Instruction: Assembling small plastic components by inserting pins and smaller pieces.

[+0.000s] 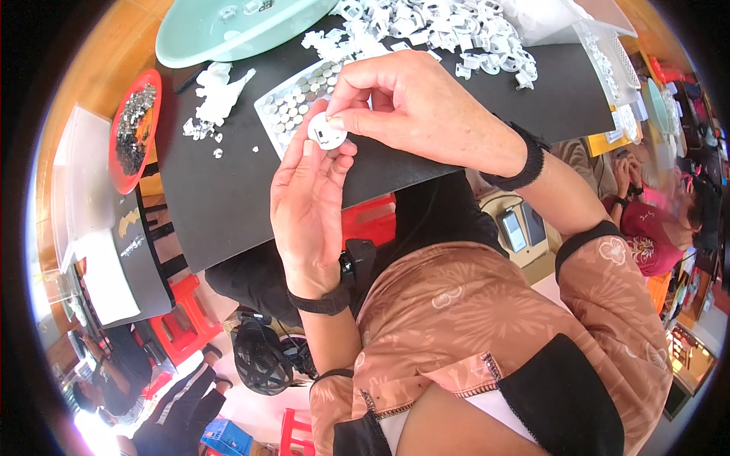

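Note:
A small round white plastic part [327, 137] with a dark slot is held up over the near edge of the table. My left hand [308, 201] grips it between thumb and fingers from the left and below. From the right, my right hand [414, 110] pinches at its upper edge; anything tiny between those fingertips is hidden. Just behind my hands lies a pale tray [268, 121] of round silver discs [289, 106], partly covered by my fingers. A heap of white plastic pieces [433, 30] spreads across the far side.
At the far left stands a pale green basin [182, 49] with a few pieces inside. A red bowl [116, 163] of small metal parts sits beyond the table's left edge. Crumpled white plastic [220, 95] lies nearby. Other people sit at both sides; a red stool [186, 311] stands lower left.

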`<state>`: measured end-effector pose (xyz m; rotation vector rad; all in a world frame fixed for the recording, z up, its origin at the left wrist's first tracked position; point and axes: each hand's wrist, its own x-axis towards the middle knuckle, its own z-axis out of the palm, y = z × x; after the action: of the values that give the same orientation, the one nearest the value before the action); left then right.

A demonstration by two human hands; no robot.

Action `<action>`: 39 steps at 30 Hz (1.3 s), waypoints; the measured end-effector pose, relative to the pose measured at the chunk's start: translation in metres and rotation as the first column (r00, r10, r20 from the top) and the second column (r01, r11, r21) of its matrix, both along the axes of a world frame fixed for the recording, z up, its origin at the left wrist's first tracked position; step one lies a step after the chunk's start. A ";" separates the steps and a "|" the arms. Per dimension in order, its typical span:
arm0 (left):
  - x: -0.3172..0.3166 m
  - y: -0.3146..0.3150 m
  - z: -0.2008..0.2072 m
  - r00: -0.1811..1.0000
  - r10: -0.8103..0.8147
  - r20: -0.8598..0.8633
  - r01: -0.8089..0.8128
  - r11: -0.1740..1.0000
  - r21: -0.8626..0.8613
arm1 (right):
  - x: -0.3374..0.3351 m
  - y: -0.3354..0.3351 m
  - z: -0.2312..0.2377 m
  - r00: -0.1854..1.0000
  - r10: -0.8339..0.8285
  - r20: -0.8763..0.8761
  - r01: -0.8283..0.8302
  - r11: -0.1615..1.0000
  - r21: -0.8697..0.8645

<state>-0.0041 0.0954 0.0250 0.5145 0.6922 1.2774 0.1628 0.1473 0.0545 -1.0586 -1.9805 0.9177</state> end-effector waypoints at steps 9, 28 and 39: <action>0.000 -0.001 -0.001 1.000 -0.006 -0.007 0.006 1.000 0.001 | -0.001 -0.002 0.001 0.999 0.006 0.043 -0.008 0.998 0.060; 0.016 -0.008 0.007 0.962 0.161 -0.221 -0.132 0.981 0.140 | -0.007 -0.016 -0.003 0.990 -0.108 -0.087 0.125 0.965 0.231; 0.015 -0.009 0.005 0.915 0.231 -0.331 -0.154 0.958 0.241 | -0.012 -0.016 0.002 0.952 -0.159 -0.261 0.135 0.985 -0.106</action>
<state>0.0111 0.0860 0.0297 0.8851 0.9338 1.4699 0.1512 0.1309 0.0568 -1.0537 -1.6297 1.0154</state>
